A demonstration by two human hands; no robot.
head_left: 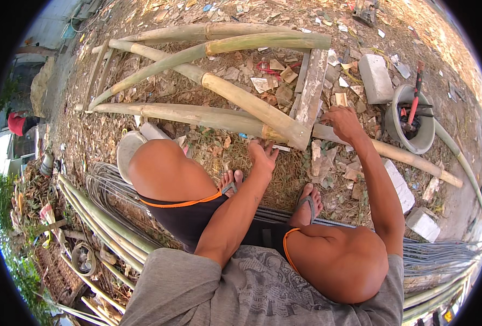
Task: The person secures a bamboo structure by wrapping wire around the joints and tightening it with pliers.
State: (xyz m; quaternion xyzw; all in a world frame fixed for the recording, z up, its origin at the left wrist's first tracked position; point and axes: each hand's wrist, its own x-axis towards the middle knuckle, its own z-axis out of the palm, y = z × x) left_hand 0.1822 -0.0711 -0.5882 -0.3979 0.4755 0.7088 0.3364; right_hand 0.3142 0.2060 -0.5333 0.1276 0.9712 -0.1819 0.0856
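Note:
A frame of bamboo poles [241, 100] lies on the littered ground in front of me, its right end joined by a weathered plank [314, 81]. My left hand [262, 154] is at the underside of the frame's near right corner, beside the lower pole [181, 114], with fingers bent and partly apart. My right hand [340, 122] is at the plank's right edge, fingers curled; what they hold is hidden. A loose pole [414, 160] extends rightward from under that corner.
A bucket [425, 136] with red-handled tools [414, 103] and pale blocks [375, 79] lie right. Rebar [436, 252] runs behind my feet; bamboo poles [100, 223] and a round container [128, 152] are left. A person in red [17, 124] is at the far left.

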